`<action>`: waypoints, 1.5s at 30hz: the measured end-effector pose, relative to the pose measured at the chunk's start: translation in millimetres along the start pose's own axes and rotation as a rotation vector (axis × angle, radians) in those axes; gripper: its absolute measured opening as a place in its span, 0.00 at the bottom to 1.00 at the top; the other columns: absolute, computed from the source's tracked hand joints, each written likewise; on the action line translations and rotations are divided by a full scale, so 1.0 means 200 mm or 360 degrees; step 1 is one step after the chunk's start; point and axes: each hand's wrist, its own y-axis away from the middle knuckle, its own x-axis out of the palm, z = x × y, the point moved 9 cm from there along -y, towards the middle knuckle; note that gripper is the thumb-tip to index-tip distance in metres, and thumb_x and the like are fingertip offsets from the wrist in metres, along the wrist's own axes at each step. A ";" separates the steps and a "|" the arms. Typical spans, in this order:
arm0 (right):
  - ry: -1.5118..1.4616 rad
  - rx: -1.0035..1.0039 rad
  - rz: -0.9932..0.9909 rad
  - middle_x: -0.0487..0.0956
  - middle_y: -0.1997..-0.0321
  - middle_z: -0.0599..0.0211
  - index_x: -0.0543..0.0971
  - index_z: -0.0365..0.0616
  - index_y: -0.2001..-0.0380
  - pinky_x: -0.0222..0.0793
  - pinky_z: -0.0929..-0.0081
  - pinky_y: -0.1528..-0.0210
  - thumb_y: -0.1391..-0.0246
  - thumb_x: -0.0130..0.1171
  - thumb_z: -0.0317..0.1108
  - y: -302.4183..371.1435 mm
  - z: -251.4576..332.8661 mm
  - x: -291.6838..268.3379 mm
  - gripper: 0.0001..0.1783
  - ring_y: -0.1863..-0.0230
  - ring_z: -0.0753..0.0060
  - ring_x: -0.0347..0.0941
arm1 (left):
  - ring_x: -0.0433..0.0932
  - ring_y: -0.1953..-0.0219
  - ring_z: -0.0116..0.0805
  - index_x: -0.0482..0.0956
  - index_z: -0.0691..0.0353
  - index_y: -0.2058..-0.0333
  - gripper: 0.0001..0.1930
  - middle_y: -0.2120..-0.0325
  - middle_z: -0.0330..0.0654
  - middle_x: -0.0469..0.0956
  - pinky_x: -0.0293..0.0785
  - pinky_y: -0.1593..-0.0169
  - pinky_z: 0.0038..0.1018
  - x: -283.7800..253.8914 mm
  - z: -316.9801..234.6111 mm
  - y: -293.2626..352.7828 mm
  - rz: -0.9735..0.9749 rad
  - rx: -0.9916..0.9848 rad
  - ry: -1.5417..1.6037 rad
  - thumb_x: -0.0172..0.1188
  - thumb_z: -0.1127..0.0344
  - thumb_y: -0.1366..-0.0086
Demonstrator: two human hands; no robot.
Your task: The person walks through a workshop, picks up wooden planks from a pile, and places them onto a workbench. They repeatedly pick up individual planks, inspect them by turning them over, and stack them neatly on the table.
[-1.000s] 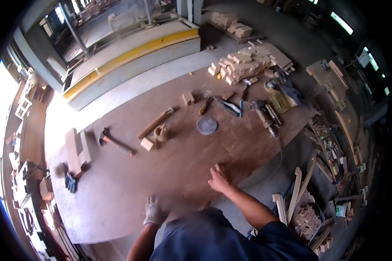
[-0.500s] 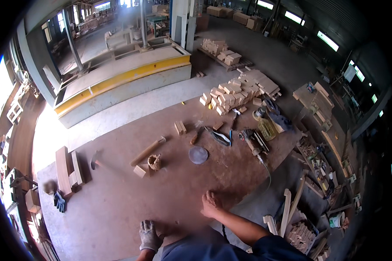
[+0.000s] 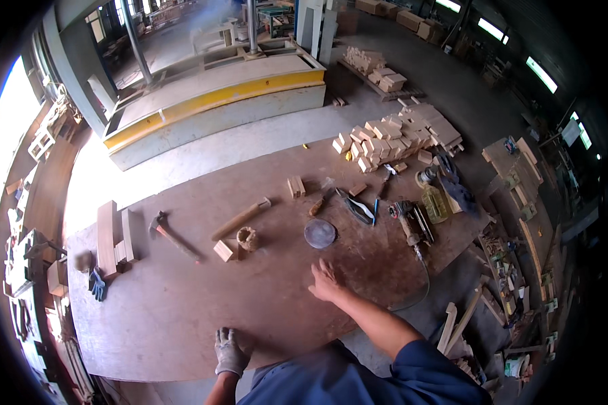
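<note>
Lying beyond hands point(image 3: 326, 281), grey disc point(image 3: 320, 233), hammer point(image 3: 175, 239)

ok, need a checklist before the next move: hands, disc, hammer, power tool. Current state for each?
1. Left hand free: ok, nothing visible in it.
2. Right hand free: ok, nothing visible in it; short of the disc.
3. Both hands gloved: not ok, left gloved, right bare.
4. Disc uncovered: ok, lies flat, nothing on top.
5. Hammer apart from both hands: ok, lies to the left, past the left hand.
6. Power tool switched off: cannot tell; hose runs from its near end.
</note>
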 end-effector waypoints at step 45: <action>-0.1708 0.2336 -0.0330 0.84 0.77 0.64 0.84 0.44 0.74 0.77 0.70 0.62 0.49 0.63 0.52 3.13 0.07 1.90 0.20 0.71 0.70 0.82 | 0.47 0.31 0.63 0.57 0.70 0.36 0.39 0.34 0.63 0.51 0.48 0.31 0.51 0.32 -0.51 -0.06 0.0130 0.1425 -0.0105 0.62 0.52 0.38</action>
